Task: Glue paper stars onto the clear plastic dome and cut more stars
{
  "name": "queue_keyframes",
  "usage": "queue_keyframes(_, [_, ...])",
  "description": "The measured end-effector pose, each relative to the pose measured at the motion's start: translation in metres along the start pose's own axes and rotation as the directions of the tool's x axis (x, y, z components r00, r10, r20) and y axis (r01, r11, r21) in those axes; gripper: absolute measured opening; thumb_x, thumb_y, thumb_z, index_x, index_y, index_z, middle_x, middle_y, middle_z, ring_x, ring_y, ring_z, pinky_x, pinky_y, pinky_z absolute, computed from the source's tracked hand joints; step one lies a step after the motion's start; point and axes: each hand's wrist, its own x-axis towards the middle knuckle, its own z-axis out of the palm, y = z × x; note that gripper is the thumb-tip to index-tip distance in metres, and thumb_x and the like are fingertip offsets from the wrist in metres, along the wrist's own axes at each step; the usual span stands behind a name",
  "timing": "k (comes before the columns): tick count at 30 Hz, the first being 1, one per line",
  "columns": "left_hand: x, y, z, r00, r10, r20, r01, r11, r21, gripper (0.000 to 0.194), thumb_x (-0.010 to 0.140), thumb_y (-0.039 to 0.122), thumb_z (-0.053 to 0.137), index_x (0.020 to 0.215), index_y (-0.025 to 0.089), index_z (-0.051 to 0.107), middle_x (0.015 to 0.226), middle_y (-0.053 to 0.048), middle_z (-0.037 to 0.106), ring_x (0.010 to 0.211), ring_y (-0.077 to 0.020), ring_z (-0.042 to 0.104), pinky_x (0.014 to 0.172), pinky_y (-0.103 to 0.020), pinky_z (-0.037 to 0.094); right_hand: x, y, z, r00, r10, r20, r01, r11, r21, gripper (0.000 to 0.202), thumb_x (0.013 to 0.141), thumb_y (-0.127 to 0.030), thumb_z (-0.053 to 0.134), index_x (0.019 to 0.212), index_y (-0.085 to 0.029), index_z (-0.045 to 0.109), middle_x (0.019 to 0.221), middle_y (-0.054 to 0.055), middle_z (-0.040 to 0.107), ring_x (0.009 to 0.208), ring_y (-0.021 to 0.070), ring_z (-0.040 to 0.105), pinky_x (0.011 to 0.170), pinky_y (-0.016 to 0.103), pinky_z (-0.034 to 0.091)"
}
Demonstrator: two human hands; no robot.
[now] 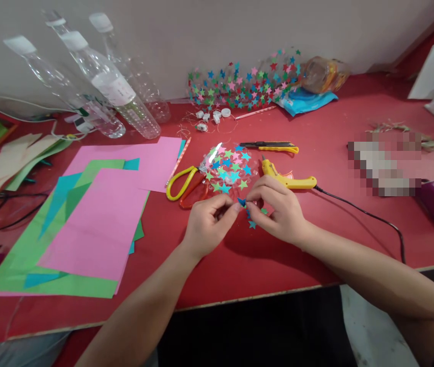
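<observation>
Red tabletop (220,270); left hand (209,224) and right hand (278,210) both pinch a blue piece (241,202), perhaps a star, partly hidden; glue gun (297,182) just beyond right hand.

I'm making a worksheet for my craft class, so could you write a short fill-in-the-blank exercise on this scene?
1. The left hand and right hand pinch a small paper piece coloured ____.
2. The glue gun lies nearer the ____ hand.
3. The large top sheet of the paper stack beside the left arm is ____.
4. The clear plastic bottles standing by the wall have ____ caps.

Missing words: blue; right; pink; white.
</observation>
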Motion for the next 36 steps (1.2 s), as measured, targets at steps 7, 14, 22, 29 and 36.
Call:
queue_keyframes(7, [-0.001,-0.002,0.000,0.972,-0.176,0.155,0.219,0.915,-0.337,0.026,0.088,0.040,0.059,0.073,0.019,0.059,0.052,0.002,0.058,0.035,-0.0070,0.047,0.036,-0.019,0.034,-0.004,0.011,-0.008,0.871,-0.465,0.161,0.479,0.727,-0.491,0.011,0.091,-0.013,0.056,0.086,-0.019,0.064,0.074,0.002,0.062,0.062,0.0131,0.051,0.059,0.031,0.040])
queue_keyframes(14, [-0.002,-0.004,-0.001,0.981,-0.164,0.104,0.192,0.899,-0.394,0.016,0.085,0.027,0.061,0.071,0.019,0.058,0.051,0.004,0.058,0.036,-0.0057,0.048,0.036,-0.017,0.036,0.001,0.017,-0.027,0.837,-0.472,0.275,0.543,0.661,-0.518,0.014,0.094,-0.019,0.052,0.097,-0.024,0.064,0.085,0.001,0.066,0.070,0.0142,0.055,0.064,0.031,0.041])
queue_keyframes(22, [0.010,-0.017,-0.022,0.959,-0.043,-0.279,-0.039,0.958,-0.282,0.017,0.084,0.023,0.062,0.068,0.020,0.058,0.051,0.005,0.056,0.037,-0.0044,0.046,0.035,-0.017,0.035,0.012,0.042,-0.057,0.793,0.515,0.326,-0.016,0.553,-0.833,0.020,0.085,-0.018,0.051,0.095,-0.014,0.067,0.092,0.011,0.070,0.075,0.0218,0.061,0.060,0.032,0.033])
queue_keyframes(29, [0.014,-0.017,-0.026,0.942,-0.068,-0.328,-0.026,0.961,-0.274,0.013,0.085,0.026,0.060,0.074,0.019,0.062,0.054,0.003,0.059,0.036,-0.0046,0.047,0.036,-0.018,0.034,-0.005,0.048,-0.045,0.741,0.553,0.380,0.057,0.513,-0.857,0.020,0.084,-0.010,0.047,0.096,-0.011,0.064,0.098,0.015,0.067,0.079,0.0238,0.062,0.056,0.032,0.030])
queue_keyframes(36, [0.011,-0.011,-0.023,0.941,-0.044,-0.337,-0.035,0.973,-0.226,0.014,0.085,0.024,0.058,0.073,0.018,0.061,0.055,0.003,0.060,0.037,-0.0049,0.047,0.037,-0.017,0.036,0.011,0.044,-0.051,0.894,0.440,0.087,-0.223,0.603,-0.766,0.027,0.080,-0.018,0.058,0.107,-0.012,0.057,0.109,0.017,0.061,0.075,0.0232,0.060,0.058,0.033,0.040])
